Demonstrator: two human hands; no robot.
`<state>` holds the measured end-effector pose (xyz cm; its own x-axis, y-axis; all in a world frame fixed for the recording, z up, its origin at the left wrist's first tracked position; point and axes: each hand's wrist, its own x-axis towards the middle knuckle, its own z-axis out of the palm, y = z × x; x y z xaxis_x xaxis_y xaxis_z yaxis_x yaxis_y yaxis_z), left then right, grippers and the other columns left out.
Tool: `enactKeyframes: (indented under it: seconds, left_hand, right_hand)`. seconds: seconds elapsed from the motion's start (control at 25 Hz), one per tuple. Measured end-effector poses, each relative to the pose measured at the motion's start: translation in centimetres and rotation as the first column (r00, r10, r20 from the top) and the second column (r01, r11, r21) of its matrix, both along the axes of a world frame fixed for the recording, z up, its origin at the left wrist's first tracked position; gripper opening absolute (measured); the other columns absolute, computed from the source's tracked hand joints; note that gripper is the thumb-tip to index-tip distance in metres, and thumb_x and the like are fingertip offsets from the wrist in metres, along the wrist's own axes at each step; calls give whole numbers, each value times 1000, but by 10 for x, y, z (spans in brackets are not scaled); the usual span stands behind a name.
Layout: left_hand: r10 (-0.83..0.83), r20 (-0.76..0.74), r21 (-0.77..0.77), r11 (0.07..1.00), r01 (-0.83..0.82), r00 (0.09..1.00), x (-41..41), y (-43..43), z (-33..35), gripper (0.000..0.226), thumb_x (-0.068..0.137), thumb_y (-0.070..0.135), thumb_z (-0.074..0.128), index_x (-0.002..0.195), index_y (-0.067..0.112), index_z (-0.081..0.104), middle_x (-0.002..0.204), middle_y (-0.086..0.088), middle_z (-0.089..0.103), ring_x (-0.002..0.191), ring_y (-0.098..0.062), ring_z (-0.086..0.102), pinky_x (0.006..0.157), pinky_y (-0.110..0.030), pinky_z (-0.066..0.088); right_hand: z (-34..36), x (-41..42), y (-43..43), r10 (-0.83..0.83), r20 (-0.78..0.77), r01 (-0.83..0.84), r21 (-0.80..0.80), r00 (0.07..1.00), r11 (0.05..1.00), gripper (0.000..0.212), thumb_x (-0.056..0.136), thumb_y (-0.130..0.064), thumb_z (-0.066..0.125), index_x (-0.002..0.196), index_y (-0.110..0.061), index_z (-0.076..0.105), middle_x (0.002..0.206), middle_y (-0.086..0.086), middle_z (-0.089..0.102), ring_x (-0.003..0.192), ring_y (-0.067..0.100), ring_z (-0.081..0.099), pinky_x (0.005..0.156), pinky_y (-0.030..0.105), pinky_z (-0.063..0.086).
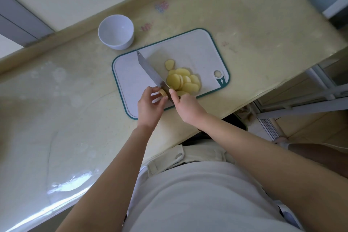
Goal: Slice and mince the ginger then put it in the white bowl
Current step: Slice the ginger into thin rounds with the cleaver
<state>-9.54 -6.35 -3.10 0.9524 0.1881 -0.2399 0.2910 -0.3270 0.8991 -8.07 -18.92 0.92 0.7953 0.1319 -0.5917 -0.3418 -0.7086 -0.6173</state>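
Note:
A white cutting board [131, 81] with a green rim lies on the counter. Several pale yellow ginger slices [185, 79] are piled on its right half. My left hand [150, 107] pinches a small end piece of ginger [162, 92] against the board. My right hand [185, 108] grips the handle of a cleaver [148, 68], whose blade stands on edge right beside that piece, between it and the slices. The handle is hidden inside my fist. The white bowl [116, 32] stands beyond the board's far left corner with nothing in it.
The beige counter [56, 100] runs left and right of the board. A raised ledge and wall lie just behind the bowl. The counter's front edge [244, 103] drops off close to the board's right side, with metal shelving below.

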Motion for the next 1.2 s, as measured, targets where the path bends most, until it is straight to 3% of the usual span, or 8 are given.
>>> enactKeyframes:
  seconds: [0.08,0.16,0.24,0.48,0.84,1.0,1.2]
  left_hand:
    - [-7,-5,-17,1000,7,1000,-1,1,1,22,85,14,68,100,13,52,117,-1,61,101,-15,63,81,-17,52]
    - [-6,-5,-35,999,6,1000,-1,2,4,21,86,15,67,102,13,53,117,1,60,101,-14,63,81,-15,51]
    - [2,-6,-43,999,-2,1000,-2,3,5,19,87,17,65,102,13,54,115,3,60,101,-14,62,79,-11,50]
    - [-2,31,14,1000,1,1000,-4,1,4,16,89,17,62,102,14,53,116,-2,57,103,-14,59,78,-6,47]
    - [-12,17,18,1000,12,1000,-2,2,6,16,90,18,60,103,14,51,117,1,59,103,-14,60,82,-14,48]
    - [-8,19,23,1000,8,1000,-1,4,3,14,90,16,61,100,12,51,116,3,58,101,-12,60,78,-8,47]
    - [-15,19,33,999,14,1000,2,5,-1,15,90,14,61,101,9,53,117,0,59,99,-11,59,75,-5,47]
  right_hand:
    - [5,0,-3,-13,-11,13,33,1000,999,42,102,-44,25,62,-30,29,67,7,47,69,27,50,63,33,40]
    - [5,0,-5,-21,-28,21,16,999,1000,47,102,-44,24,59,-25,30,65,7,46,64,24,46,64,30,36]
    - [3,3,-6,-47,-39,47,-2,998,999,58,101,-48,23,55,-16,33,59,6,44,55,19,42,58,30,32]
    - [8,7,-14,-80,-78,87,91,994,992,64,98,-57,21,52,-13,33,50,4,36,42,20,35,45,27,30]
    - [28,-10,-32,-140,-5,140,75,990,987,67,97,-58,24,52,-11,40,53,5,44,48,18,41,52,30,37]
    - [31,-22,-30,-131,-3,131,51,991,990,68,97,-58,24,52,-10,41,56,7,47,59,25,48,75,42,48]
    - [31,-31,-30,-117,-4,117,46,993,992,67,96,-58,23,53,-10,42,59,7,50,62,25,49,80,43,49]
